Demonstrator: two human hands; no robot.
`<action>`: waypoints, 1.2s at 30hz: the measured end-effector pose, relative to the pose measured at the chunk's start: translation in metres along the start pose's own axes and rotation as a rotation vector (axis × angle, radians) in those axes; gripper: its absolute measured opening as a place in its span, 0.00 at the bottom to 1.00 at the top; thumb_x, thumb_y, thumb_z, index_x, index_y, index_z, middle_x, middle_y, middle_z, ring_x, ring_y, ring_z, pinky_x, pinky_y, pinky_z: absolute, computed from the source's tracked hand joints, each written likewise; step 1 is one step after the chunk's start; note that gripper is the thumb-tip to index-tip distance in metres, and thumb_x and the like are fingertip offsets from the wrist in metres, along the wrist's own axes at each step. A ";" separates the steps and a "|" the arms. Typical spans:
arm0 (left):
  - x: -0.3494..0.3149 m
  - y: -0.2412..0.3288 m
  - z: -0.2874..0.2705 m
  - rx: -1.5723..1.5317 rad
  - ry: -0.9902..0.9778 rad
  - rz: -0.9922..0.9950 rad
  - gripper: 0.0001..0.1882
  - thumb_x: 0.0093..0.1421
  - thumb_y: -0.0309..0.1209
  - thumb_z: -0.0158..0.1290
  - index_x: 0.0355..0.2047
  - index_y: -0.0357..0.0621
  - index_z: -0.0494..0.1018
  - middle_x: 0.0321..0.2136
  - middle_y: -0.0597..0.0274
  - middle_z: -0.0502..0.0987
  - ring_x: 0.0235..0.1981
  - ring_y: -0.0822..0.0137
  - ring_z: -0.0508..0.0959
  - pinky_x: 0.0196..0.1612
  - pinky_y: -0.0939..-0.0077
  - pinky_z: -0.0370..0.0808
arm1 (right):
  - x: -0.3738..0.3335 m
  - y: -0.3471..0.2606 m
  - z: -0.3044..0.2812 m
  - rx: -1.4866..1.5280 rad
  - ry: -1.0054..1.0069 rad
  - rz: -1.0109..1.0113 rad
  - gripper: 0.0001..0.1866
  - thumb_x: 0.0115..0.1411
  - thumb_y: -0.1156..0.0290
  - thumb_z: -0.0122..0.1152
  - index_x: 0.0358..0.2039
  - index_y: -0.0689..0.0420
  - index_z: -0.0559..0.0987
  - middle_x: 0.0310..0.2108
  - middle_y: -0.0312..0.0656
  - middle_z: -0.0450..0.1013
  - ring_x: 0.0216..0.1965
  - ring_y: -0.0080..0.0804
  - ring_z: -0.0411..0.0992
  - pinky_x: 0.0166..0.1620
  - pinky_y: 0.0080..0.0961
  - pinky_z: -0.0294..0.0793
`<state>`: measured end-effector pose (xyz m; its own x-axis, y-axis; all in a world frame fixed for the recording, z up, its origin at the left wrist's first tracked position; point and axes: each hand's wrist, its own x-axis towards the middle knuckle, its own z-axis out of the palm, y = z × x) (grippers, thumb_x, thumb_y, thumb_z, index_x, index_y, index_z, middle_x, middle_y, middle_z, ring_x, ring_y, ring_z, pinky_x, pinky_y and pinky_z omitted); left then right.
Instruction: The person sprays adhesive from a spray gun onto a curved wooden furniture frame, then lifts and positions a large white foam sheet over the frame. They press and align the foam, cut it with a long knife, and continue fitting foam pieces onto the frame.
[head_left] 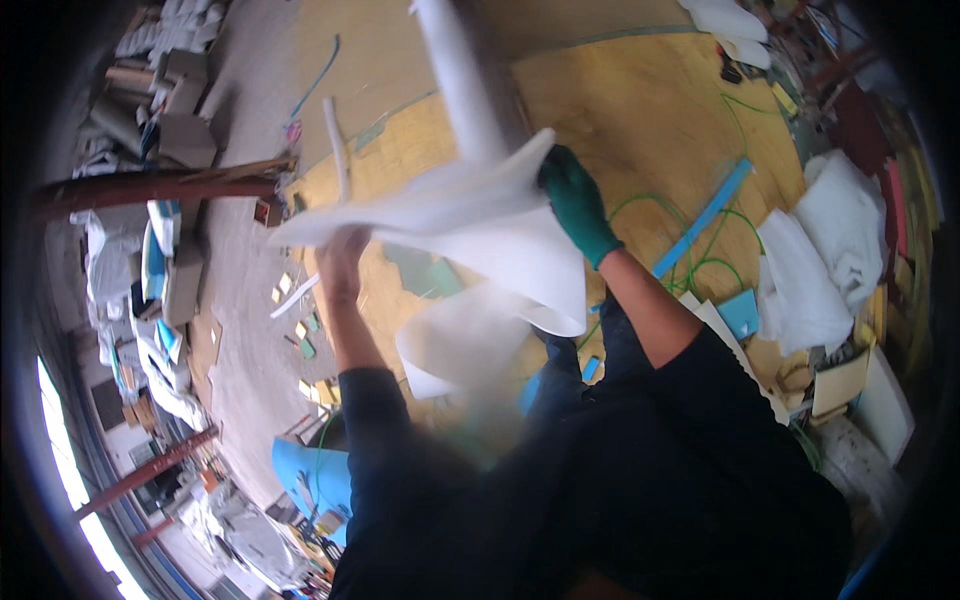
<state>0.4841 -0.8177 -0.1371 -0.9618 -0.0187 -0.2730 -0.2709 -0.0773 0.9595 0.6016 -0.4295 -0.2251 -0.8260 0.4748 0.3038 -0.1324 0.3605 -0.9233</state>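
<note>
Shirt: my dark shirt [600, 480] fills 6 o'clock, short-sleeved.
Left hand: bare [345, 262], toward 10 o'clock, against the near edge of the white sheet; fingers hidden and blurred, can't tell whether they pinch.
Right hand: green-gloved [583, 205], between 1 and 2 o'clock, fingers curled closed on the sheet's corner.
White sheet: [440, 212] raised between my hands, just 12-ward of centre, motion-blurred, part drooping toward 6. Thin, bendy.
White strip: long [460, 85], at 12, running to behind the sheet; can't tell if joined.
Blue strip: [703, 222] at 2, slanted on the tan board [620, 110].
Green cord: [737, 275] looped near 3, beside the blue strip.
White bundle: [825, 245] crumpled, near 3, farther out than cord.
Post: dark red [170, 190], near 10, beyond the grey floor [250, 350].
</note>
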 end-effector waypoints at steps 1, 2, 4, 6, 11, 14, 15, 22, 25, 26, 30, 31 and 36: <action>0.006 -0.003 0.002 -0.024 -0.044 0.017 0.13 0.66 0.24 0.57 0.51 0.37 0.76 0.43 0.54 0.83 0.43 0.57 0.85 0.52 0.60 0.83 | 0.000 -0.001 -0.002 0.033 -0.045 0.067 0.18 0.75 0.57 0.54 0.56 0.54 0.78 0.35 0.34 0.77 0.29 0.21 0.70 0.33 0.25 0.71; 0.011 -0.007 0.006 -0.016 -0.039 0.013 0.13 0.66 0.25 0.57 0.50 0.37 0.76 0.43 0.54 0.83 0.43 0.58 0.85 0.52 0.60 0.83 | -0.001 -0.003 -0.004 0.071 -0.073 0.133 0.18 0.75 0.58 0.53 0.56 0.55 0.78 0.36 0.34 0.77 0.29 0.21 0.69 0.34 0.25 0.71; 0.017 -0.016 0.015 0.009 -0.083 0.072 0.12 0.66 0.26 0.57 0.49 0.38 0.76 0.42 0.56 0.83 0.44 0.59 0.84 0.52 0.60 0.82 | -0.002 -0.008 -0.011 0.144 -0.121 0.268 0.18 0.75 0.59 0.53 0.57 0.55 0.78 0.37 0.33 0.76 0.31 0.20 0.68 0.35 0.23 0.70; 0.012 -0.026 0.022 0.020 -0.133 0.075 0.13 0.66 0.26 0.56 0.49 0.38 0.75 0.42 0.57 0.82 0.44 0.61 0.84 0.53 0.61 0.82 | -0.006 -0.014 -0.019 0.269 -0.153 0.478 0.16 0.76 0.65 0.50 0.56 0.59 0.77 0.44 0.39 0.79 0.38 0.30 0.76 0.44 0.30 0.78; -0.027 -0.066 0.018 0.031 -0.148 0.002 0.25 0.58 0.21 0.53 0.57 0.37 0.69 0.44 0.60 0.78 0.42 0.67 0.81 0.48 0.72 0.81 | -0.008 -0.025 -0.025 0.322 -0.125 0.410 0.16 0.77 0.61 0.51 0.55 0.59 0.76 0.44 0.32 0.74 0.41 0.21 0.70 0.45 0.25 0.74; -0.036 -0.099 -0.004 0.070 -0.140 -0.059 0.36 0.54 0.18 0.56 0.66 0.42 0.64 0.51 0.59 0.77 0.42 0.68 0.81 0.45 0.73 0.79 | -0.010 -0.025 -0.022 0.521 -0.050 0.442 0.15 0.77 0.64 0.51 0.55 0.61 0.75 0.45 0.34 0.73 0.43 0.21 0.70 0.48 0.26 0.74; -0.039 -0.113 -0.011 0.095 -0.148 -0.098 0.37 0.54 0.18 0.57 0.66 0.41 0.65 0.52 0.59 0.78 0.41 0.68 0.81 0.44 0.73 0.79 | -0.011 -0.024 -0.024 0.532 -0.030 0.477 0.18 0.77 0.64 0.51 0.59 0.62 0.73 0.50 0.36 0.73 0.48 0.24 0.71 0.52 0.28 0.74; -0.048 -0.197 -0.019 0.184 -0.222 -0.229 0.23 0.63 0.32 0.65 0.58 0.43 0.73 0.50 0.60 0.82 0.48 0.64 0.84 0.51 0.67 0.79 | -0.019 0.004 -0.032 0.563 -0.051 0.453 0.23 0.77 0.63 0.52 0.66 0.62 0.70 0.59 0.38 0.72 0.56 0.29 0.72 0.59 0.31 0.74; -0.049 -0.203 -0.023 0.116 -0.214 -0.217 0.17 0.69 0.33 0.60 0.55 0.41 0.76 0.48 0.58 0.84 0.49 0.63 0.85 0.52 0.67 0.79 | -0.022 0.017 -0.030 0.359 -0.031 0.473 0.22 0.76 0.64 0.52 0.64 0.64 0.71 0.57 0.38 0.73 0.53 0.29 0.73 0.55 0.31 0.75; -0.052 -0.200 -0.026 0.141 -0.248 -0.150 0.16 0.71 0.34 0.58 0.55 0.40 0.77 0.49 0.57 0.84 0.50 0.62 0.85 0.52 0.67 0.79 | -0.021 0.020 -0.030 0.187 -0.081 0.462 0.20 0.76 0.65 0.51 0.60 0.66 0.72 0.52 0.41 0.75 0.49 0.31 0.74 0.53 0.32 0.75; -0.075 -0.175 -0.044 0.102 -0.187 -0.116 0.17 0.73 0.32 0.55 0.57 0.38 0.76 0.49 0.57 0.83 0.49 0.64 0.84 0.51 0.69 0.79 | -0.024 0.018 -0.026 -0.127 -0.100 0.090 0.16 0.72 0.71 0.53 0.55 0.67 0.74 0.47 0.46 0.76 0.47 0.36 0.73 0.52 0.37 0.75; -0.082 -0.168 -0.048 0.112 -0.171 -0.130 0.16 0.73 0.32 0.55 0.57 0.39 0.75 0.50 0.57 0.83 0.49 0.64 0.84 0.52 0.69 0.79 | -0.024 0.015 -0.025 -0.219 -0.126 0.053 0.15 0.71 0.73 0.53 0.54 0.67 0.74 0.46 0.47 0.76 0.47 0.37 0.73 0.52 0.37 0.75; -0.085 -0.142 -0.064 0.067 -0.145 0.174 0.13 0.72 0.33 0.56 0.53 0.40 0.73 0.51 0.60 0.79 0.51 0.66 0.80 0.54 0.70 0.79 | -0.014 0.000 -0.019 -0.162 -0.127 0.022 0.13 0.70 0.73 0.52 0.52 0.65 0.75 0.47 0.52 0.77 0.46 0.47 0.77 0.50 0.38 0.77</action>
<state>0.6069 -0.8685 -0.2540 -0.9885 0.1174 -0.0952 -0.0980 -0.0189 0.9950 0.6237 -0.4206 -0.2253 -0.8917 0.3823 0.2424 -0.0324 0.4801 -0.8766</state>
